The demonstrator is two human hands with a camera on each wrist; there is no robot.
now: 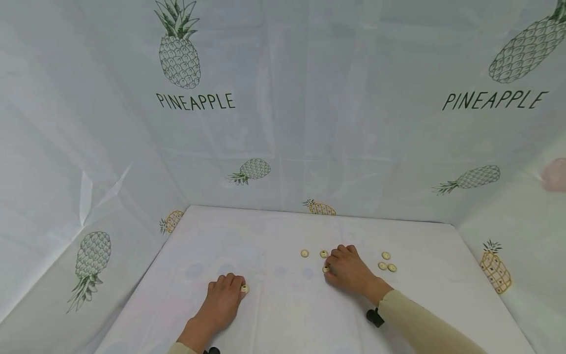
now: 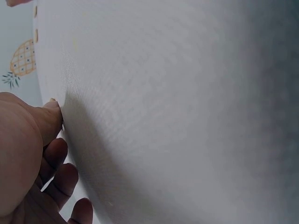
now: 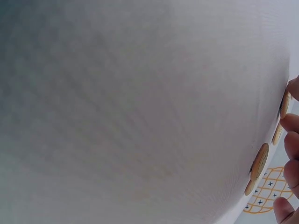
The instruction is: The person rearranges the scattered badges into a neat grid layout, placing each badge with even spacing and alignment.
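Note:
My left hand (image 1: 223, 299) pinches a small round wooden disc (image 1: 245, 289) at the white tabletop, left of the middle. In the left wrist view only a sliver of that disc shows past the thumb tip (image 2: 52, 104); the other fingers are bent. Farther right, my right hand (image 1: 349, 269) holds another wooden disc (image 1: 325, 269) between thumb and finger, also visible in the right wrist view as a disc (image 3: 285, 103) on edge. Just beyond that hand lie two loose discs, one (image 1: 324, 254) close to its fingers and one (image 1: 304, 253) a little left.
Three more discs lie right of the right hand, one (image 1: 386, 255) behind the pair (image 1: 382, 266) in front. A white cloth (image 1: 287, 314) with faint spots covers the table. Pineapple-printed sheets (image 1: 309, 123) hang behind and at both sides.

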